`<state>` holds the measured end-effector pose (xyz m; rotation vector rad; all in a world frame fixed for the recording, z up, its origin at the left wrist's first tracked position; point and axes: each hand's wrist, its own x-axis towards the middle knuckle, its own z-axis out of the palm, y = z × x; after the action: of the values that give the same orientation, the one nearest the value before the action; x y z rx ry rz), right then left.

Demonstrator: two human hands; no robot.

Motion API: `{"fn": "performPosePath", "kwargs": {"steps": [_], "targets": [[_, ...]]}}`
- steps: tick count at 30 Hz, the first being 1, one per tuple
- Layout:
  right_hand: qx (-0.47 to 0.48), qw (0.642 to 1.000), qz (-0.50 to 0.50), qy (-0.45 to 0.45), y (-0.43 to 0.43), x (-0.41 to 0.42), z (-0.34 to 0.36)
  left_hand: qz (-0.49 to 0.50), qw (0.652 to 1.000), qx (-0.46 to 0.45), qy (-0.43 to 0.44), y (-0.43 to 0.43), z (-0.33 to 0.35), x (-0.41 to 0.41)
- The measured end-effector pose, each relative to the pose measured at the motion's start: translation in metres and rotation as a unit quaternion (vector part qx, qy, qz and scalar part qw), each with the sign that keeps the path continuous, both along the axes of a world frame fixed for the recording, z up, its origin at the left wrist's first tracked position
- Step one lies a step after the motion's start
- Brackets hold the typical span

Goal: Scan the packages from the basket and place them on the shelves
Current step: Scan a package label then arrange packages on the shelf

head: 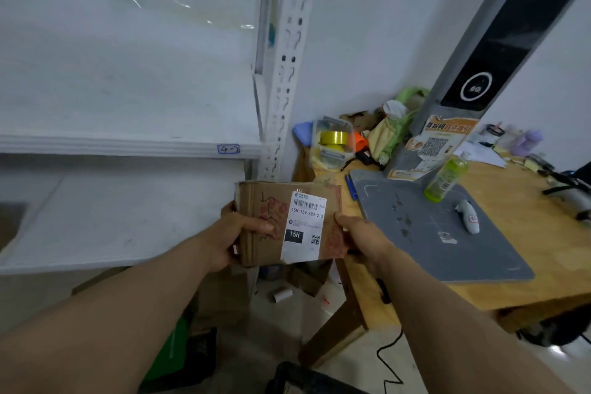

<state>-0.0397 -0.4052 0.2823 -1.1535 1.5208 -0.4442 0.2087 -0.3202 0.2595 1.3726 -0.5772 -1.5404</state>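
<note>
Package (281,201), cardboard, one: we hold it in the air between shelf upright (284,73) and table (527,265), label (305,224) face up. Left hand (233,233) grips its left edge, thumb on top; right hand (361,233) grips its right edge. Long axis runs hand to hand. Scanner base (447,227) lies rightward, nearer our right hand; shelf (128,144) leftward. Likely next move, if unscanned: rightward.

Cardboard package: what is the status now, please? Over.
Both hands grip: left hand on left edge, right hand on right edge. Held cardboard package label up, not yet on shelf. On grey scanner base stands green bottle.
</note>
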Motion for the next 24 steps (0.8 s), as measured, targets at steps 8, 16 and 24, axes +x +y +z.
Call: {"fn": "performPosePath", "kwargs": {"steps": [8,16,24], "targets": [[-0.035,0.989,0.091,-0.114,0.106,0.026,0.068,0.038,0.996,-0.069,0.040,0.138,0.065,0.027],[-0.084,0.948,0.221,-0.213,0.186,0.110,0.122,0.142,0.979,-0.129,0.071,0.264,0.120,0.082],[-0.109,0.926,0.293,-0.211,0.252,0.227,0.169,0.186,0.967,-0.158,0.072,0.362,0.146,0.174]]}}
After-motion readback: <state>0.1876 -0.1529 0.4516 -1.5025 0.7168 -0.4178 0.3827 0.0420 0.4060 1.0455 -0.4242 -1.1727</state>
